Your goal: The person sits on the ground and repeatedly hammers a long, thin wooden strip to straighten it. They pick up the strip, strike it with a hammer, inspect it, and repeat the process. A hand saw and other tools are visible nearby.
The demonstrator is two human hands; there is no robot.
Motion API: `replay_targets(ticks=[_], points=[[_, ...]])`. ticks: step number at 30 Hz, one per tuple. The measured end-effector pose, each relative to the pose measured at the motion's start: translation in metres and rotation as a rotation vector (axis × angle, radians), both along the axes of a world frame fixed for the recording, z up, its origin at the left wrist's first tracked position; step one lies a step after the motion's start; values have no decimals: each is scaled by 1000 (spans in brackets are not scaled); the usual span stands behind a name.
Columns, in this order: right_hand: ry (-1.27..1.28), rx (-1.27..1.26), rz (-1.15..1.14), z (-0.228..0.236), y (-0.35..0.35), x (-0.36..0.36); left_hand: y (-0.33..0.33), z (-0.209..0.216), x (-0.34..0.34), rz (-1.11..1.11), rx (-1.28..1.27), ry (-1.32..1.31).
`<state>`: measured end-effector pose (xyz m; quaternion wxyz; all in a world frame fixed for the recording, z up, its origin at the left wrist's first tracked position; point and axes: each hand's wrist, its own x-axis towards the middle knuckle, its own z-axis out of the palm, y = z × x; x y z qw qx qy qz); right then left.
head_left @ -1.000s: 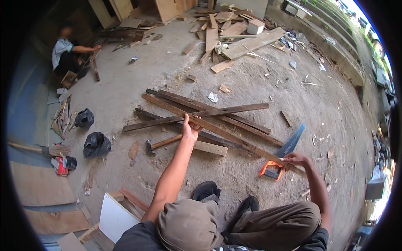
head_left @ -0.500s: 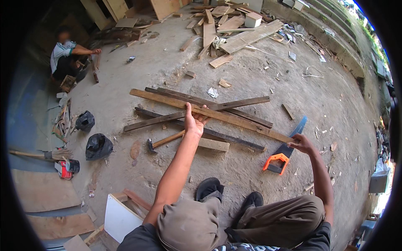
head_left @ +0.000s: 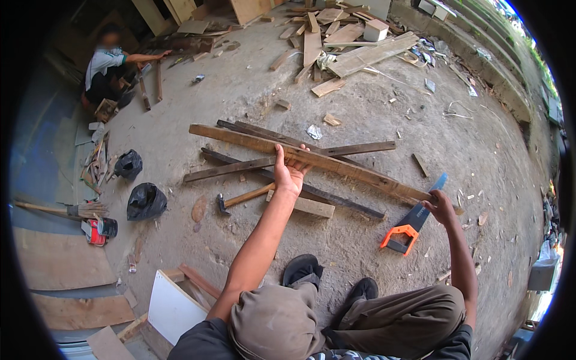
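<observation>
A long brown wooden plank slants across in front of me, over a pile of narrower wooden strips. My left hand is closed around its middle, thumb on the near side and fingers beyond it. My right hand grips the plank near its right end. Beneath it a weathered strip crosses the other way, and a dark strip lies on the near side. A hammer with a wooden handle rests beside a short pale block. Close to my right hand lies a handsaw with an orange-and-black handle.
Scrap boards are heaped at the back. A person crouches at the far left by upright wood pieces. Black plastic bags, a broom and a red can stand left. A white panel is near my left arm.
The plank has shifted a little to the right, with both hands still on it, and appears slightly raised. The person at far left has stretched an arm out further. My view has shifted slightly.
</observation>
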<state>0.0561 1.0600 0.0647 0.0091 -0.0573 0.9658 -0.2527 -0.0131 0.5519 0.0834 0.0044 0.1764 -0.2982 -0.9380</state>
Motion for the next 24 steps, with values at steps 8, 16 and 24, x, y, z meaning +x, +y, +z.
replay_targets(ticks=[8,16,24], points=[[-39,-18,33,-2,4,-2,3,14,4,-9,0,20],[-15,95,163,27,-49,-2,-2,-17,14,-50,97,-187],[-162,79,475,-2,-156,-15,-2,-46,46,-29,76,-274]])
